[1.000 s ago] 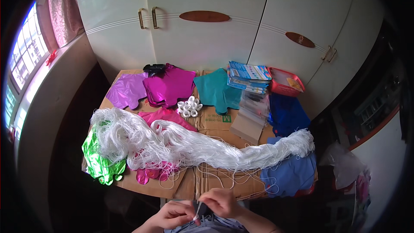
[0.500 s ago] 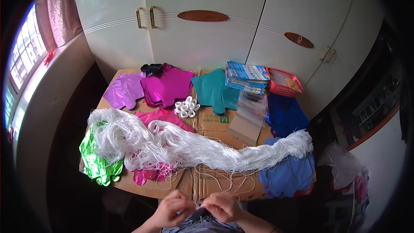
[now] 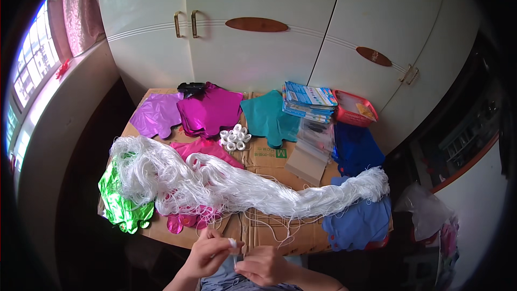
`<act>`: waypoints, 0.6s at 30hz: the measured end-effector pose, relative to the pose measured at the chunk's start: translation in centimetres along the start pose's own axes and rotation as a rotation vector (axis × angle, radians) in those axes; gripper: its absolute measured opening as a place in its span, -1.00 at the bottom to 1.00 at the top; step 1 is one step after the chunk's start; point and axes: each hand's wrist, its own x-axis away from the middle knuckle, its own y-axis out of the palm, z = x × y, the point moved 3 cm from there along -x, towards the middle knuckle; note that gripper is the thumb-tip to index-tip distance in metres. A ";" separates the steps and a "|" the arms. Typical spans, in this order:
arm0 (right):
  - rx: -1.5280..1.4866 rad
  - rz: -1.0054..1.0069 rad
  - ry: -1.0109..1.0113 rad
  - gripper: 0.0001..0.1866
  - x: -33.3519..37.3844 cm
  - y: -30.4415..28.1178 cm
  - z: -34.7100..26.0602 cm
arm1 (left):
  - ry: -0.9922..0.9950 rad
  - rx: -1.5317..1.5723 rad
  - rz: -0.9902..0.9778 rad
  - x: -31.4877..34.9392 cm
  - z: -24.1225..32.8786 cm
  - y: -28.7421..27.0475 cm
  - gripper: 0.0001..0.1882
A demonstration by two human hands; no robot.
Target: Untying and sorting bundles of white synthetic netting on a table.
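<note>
Near the middle of the front edge of the worktop [image 3: 175, 236], the left hand [image 3: 207, 252] is pinching a small white string bundle [image 3: 232, 243]. The right hand [image 3: 263, 266] pinches a white strand [image 3: 235, 260] below it.

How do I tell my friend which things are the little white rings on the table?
Find the table topped with brown cardboard, then the long white bundle of thread stretched across it. On the bundle's far side, near the shiny magenta sheets and the smooth teal sheet, look for the heap of small white rings. Unlike the flat sheets beside them, they are little round hoops with holes.
</note>
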 end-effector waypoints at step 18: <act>0.104 0.007 -0.087 -0.90 -2.7 0.7 1.5 | -0.007 -0.143 -0.025 0.4 -0.3 -2.1 -0.86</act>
